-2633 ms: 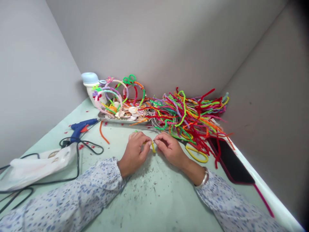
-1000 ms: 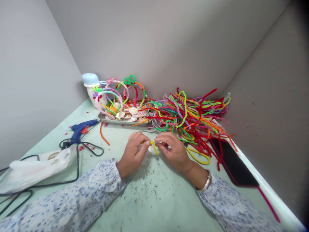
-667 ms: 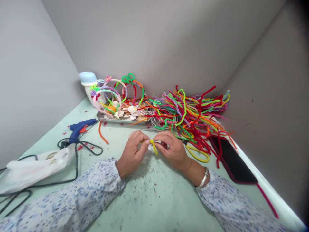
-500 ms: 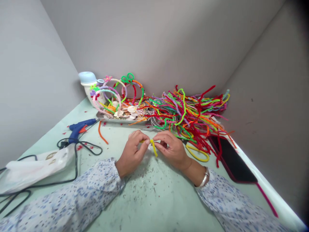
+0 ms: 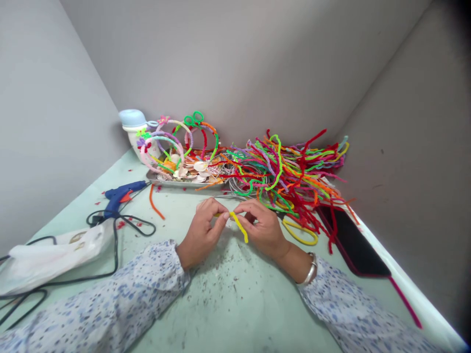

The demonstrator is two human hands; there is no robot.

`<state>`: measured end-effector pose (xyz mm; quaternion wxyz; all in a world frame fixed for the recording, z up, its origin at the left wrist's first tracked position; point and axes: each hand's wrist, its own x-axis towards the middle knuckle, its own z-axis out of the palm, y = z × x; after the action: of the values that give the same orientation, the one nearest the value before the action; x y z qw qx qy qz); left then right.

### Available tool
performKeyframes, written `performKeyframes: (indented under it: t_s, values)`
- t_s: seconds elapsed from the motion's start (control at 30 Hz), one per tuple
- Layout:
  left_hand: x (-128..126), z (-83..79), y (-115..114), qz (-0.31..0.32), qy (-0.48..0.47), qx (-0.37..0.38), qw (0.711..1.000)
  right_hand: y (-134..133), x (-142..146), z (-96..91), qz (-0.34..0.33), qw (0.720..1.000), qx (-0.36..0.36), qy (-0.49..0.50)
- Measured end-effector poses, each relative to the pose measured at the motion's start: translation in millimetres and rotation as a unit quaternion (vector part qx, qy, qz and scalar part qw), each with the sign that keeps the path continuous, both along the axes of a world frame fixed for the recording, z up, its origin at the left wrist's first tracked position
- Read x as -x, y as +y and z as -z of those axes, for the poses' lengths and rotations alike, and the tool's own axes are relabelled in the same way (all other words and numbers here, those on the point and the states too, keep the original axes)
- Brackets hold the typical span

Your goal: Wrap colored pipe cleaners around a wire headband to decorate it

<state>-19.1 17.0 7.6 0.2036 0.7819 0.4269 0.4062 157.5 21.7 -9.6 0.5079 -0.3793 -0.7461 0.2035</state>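
Between my two hands is a short yellow pipe cleaner (image 5: 240, 228), one end slanting down to the right over the tabletop. My left hand (image 5: 203, 230) pinches it between thumb and forefinger, and a bit of yellow shows behind the thumb. My right hand (image 5: 264, 229) is closed on it from the other side, its fingertips close to those of the left. Part of the piece is hidden by the fingers. Just right of my right hand lie yellow-handled scissors (image 5: 300, 232), partly covered by a pile of coloured pipe cleaners (image 5: 290, 166).
Behind my hands stands a metal tray (image 5: 187, 185) of small pieces, with decorated hoops (image 5: 162, 138) and a white cup with a blue lid (image 5: 133, 118). At left lie a blue glue gun (image 5: 119, 196), its cord and a plastic bag (image 5: 59, 255). A dark phone (image 5: 356, 245) lies at right.
The free end of the yellow pipe cleaner has swung to the right and now shows at greater length. Both hands stay in nearly the same place.
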Motion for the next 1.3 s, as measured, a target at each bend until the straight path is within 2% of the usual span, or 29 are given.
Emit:
performKeyframes:
  t_s: [0.37, 0.57, 0.67, 0.87, 1.03, 1.3]
  values:
    - [-0.3, 0.7, 0.1, 0.002, 0.025, -0.019, 1.0, -0.9, 3.8, -1.2, -0.022, 0.989, 0.132, 0.065]
    - [0.3, 3.6, 1.2, 0.008, 0.036, -0.036, 0.999, -0.1, 6.5, -5.5, -0.075, 0.948, 0.274, 0.143]
    - [0.7, 4.3, 1.1, 0.008, 0.045, -0.041, 0.998, -0.2, 5.0, -8.3, -0.081, 0.933, 0.316, 0.154]
    - [0.8, 3.9, 1.3, 0.009, 0.051, -0.044, 0.998, 0.5, 4.1, -9.5, -0.087, 0.93, 0.325, 0.15]
    - [0.6, 4.1, 1.5, 0.005, 0.049, -0.04, 0.998, 2.4, 6.3, -6.1, -0.095, 0.944, 0.28, 0.148]
    - [-0.2, 3.8, 0.4, 0.006, 0.058, -0.045, 0.997, 1.6, 2.8, -6.0, -0.077, 0.94, 0.309, 0.126]
